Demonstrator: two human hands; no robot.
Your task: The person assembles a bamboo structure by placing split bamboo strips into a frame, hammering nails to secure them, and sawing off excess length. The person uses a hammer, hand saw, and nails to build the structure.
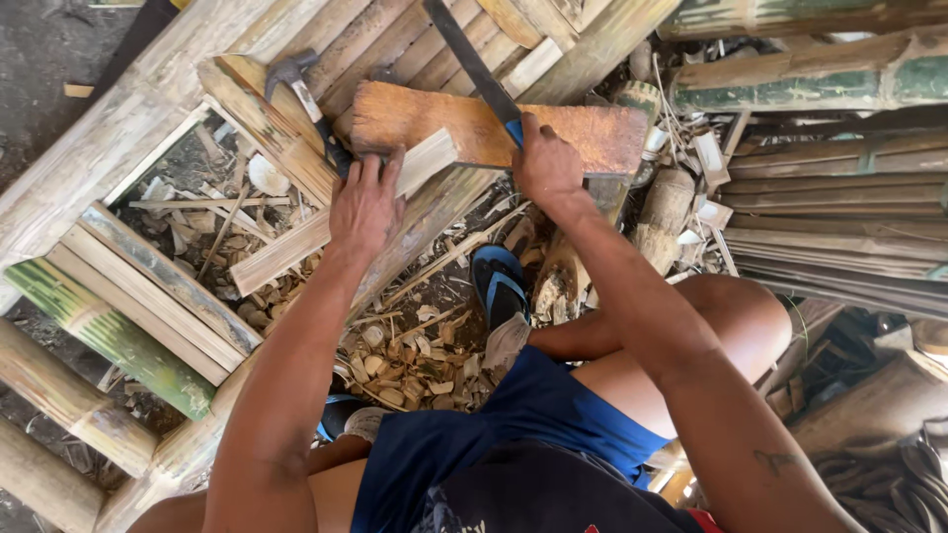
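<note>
Here, the left hand (363,202) is gripping a pale, flat bamboo slat (341,212), lying diagonally, its upper end resting on an orange wooden block (494,128). The right hand (545,163) is closed around a blue-handled machete (474,69), blade pointing up-left.

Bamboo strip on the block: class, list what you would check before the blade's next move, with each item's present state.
1. Left hand grips the bamboo strip: ok.
2. Right hand closed on the blade's blue handle: ok.
3. Strip end rests on the wooden block: ok.
4. Left fingers clear of the blade: cannot tell.
5. Foot in the blue sandal lies below the block, close by: not ok.
6. Hammer lies apart: ok.
</note>
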